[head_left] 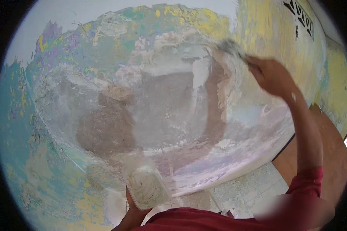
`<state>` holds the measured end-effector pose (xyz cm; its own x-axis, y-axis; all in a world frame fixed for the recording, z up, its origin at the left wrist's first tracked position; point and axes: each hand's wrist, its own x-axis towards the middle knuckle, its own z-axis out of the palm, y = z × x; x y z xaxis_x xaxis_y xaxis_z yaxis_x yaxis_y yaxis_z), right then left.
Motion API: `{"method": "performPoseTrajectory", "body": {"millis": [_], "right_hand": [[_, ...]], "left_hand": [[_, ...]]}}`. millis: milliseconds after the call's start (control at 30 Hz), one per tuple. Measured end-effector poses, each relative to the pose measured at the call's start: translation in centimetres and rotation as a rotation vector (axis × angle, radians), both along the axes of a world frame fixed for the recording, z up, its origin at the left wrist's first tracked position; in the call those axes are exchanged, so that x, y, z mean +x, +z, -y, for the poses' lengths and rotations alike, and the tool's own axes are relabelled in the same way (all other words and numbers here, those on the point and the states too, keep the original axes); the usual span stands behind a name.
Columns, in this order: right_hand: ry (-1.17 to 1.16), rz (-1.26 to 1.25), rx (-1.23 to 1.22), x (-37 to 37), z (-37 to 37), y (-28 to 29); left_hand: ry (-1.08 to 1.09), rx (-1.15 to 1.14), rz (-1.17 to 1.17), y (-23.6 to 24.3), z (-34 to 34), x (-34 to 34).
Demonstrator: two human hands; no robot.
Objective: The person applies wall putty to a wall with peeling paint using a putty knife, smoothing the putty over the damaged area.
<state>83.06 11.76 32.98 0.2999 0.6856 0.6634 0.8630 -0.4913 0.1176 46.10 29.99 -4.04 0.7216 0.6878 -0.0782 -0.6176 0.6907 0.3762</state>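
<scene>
My right hand (273, 76) is raised to the upper right, its fingers closed round the handle of a putty knife (231, 49). Motion smears the blade, which lies against or very near the wall; I cannot tell which. Low in the middle, my left hand (135, 211) grips a clear plastic tub (166, 191) from its lower left side. Off-white putty (143, 187) is smeared inside it. Between the hands spreads a large grey and brown bare patch (165, 107) of wall, with a whitish filler streak (199, 73) near its upper right and rough, flaking edges around it.
Old paint in teal (15, 154), yellow (258, 23) and lilac surrounds the patch. A dark patterned vent (298, 17) sits at the upper right. Below the wall is a pale tiled floor (250, 186), with a brown panel (327, 142) behind my right arm.
</scene>
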Motion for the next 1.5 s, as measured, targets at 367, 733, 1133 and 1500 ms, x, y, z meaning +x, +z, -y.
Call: {"method": "performPoseTrajectory", "body": {"millis": [367, 733, 1133, 1500], "right_hand": [[-0.043, 0.036, -0.023, 2.2, -2.4, -0.2], [0.13, -0.428, 0.228, 6.0, 2.0, -24.7], [0.381, -0.193, 0.583, 2.5, -9.7, -17.7], [0.281, -0.371, 0.456, 3.0, -3.0, -25.5]], "left_hand": [[-0.018, 0.034, -0.069, 0.0, -0.3, 1.5], [-0.052, -0.052, 0.008, -0.7, -0.6, 0.9], [-0.03, 0.048, -0.024, 1.0, 0.7, 0.0], [-0.05, 0.044, -0.021, -0.2, -1.1, 0.0]]}}
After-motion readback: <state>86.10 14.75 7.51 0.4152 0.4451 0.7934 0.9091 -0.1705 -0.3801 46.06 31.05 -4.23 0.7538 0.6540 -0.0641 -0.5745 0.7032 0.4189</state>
